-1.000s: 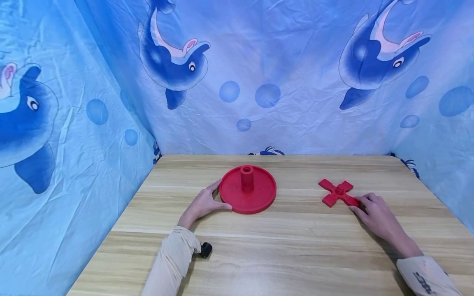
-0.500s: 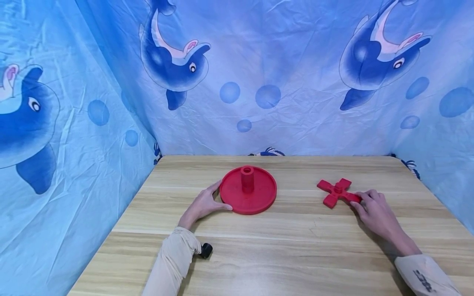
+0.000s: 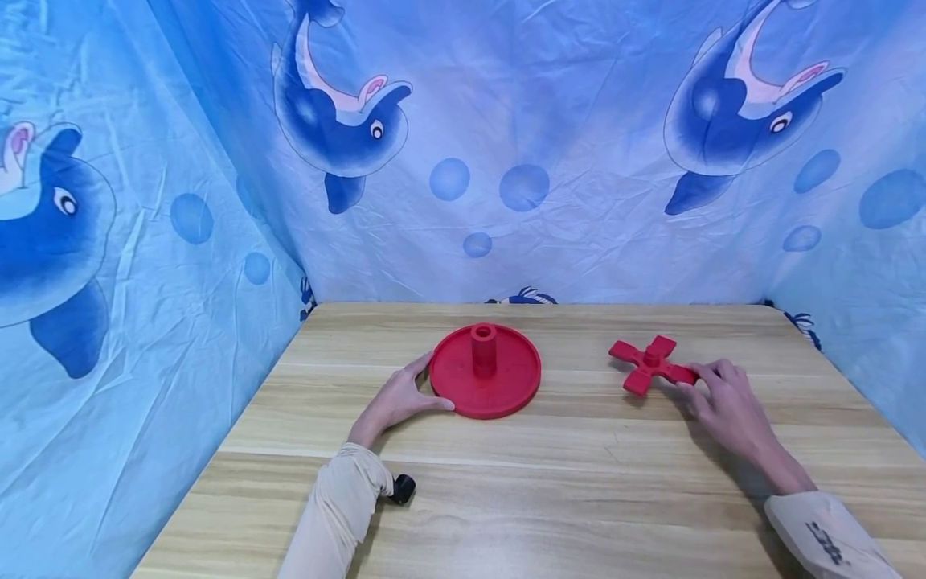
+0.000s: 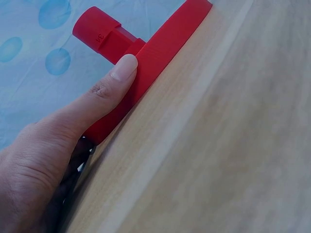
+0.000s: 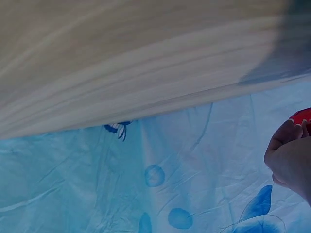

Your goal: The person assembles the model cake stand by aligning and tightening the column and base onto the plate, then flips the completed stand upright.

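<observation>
Right hand (image 3: 726,406): fingertips pinch one arm of a red, four-armed, plastic-looking cross (image 3: 652,360), seemingly just clear of the pale wooden table (image 3: 579,498), right of centre toward its far edge; gripped off-hub, it could droop or twist if the pinch slackens. Left hand (image 3: 396,402): thumb and fingers curve round the rim of a red, round, plastic-looking disc (image 3: 515,378) with hollow post, left of centre; a lopsided push might skid it.

A red, shallow-rimmed disc (image 3: 463,382) lies flat, its hollow post (image 3: 483,350) upright at the centre, while a red cross (image 3: 653,363) with 4 flared arms (image 3: 638,383) and a round middle knob (image 3: 653,355), pinched near 4 o'clock, is held aloft at the disc's 3 o'clock, well apart.
</observation>
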{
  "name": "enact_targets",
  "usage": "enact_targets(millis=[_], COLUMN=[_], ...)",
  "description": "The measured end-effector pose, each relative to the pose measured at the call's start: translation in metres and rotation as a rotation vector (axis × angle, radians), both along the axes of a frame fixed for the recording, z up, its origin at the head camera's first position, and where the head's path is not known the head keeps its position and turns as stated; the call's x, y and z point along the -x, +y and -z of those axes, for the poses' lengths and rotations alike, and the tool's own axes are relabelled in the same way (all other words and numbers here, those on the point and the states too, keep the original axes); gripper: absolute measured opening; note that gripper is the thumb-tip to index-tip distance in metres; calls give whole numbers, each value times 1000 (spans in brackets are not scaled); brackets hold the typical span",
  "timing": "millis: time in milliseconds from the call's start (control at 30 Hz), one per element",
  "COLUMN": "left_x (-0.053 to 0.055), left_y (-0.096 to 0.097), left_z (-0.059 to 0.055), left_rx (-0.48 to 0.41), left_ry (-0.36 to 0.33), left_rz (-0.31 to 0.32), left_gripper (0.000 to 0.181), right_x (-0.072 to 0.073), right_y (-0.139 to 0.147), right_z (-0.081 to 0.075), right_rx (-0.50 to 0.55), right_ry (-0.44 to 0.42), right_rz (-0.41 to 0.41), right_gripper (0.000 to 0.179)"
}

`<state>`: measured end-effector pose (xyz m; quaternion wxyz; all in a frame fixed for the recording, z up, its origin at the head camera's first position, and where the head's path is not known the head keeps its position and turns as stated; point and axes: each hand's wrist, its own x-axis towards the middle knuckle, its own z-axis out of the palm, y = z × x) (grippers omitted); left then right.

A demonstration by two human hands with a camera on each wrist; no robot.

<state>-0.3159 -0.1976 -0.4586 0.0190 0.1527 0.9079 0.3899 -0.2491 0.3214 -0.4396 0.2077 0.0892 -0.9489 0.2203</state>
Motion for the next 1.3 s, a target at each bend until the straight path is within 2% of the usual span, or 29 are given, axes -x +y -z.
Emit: enact_targets(millis=[533,1067,1300], left_x=[0,-2,-1], left_y=[-1,-1,-2], left_z=[1,-2,0], left_rx=[-5,-4,4], left_ry=[-6,-3,-5], left_rz=[-6,-4,-7], left_gripper=[113,116,117], right_x=[10,21,28], right_y=[-31,-63,-72], right_z=[-11,-15,-16], right_rx=[82,141,169], right_ry=[125,170,234], right_rz=[-89,-142,-210], right_gripper=[36,36,32])
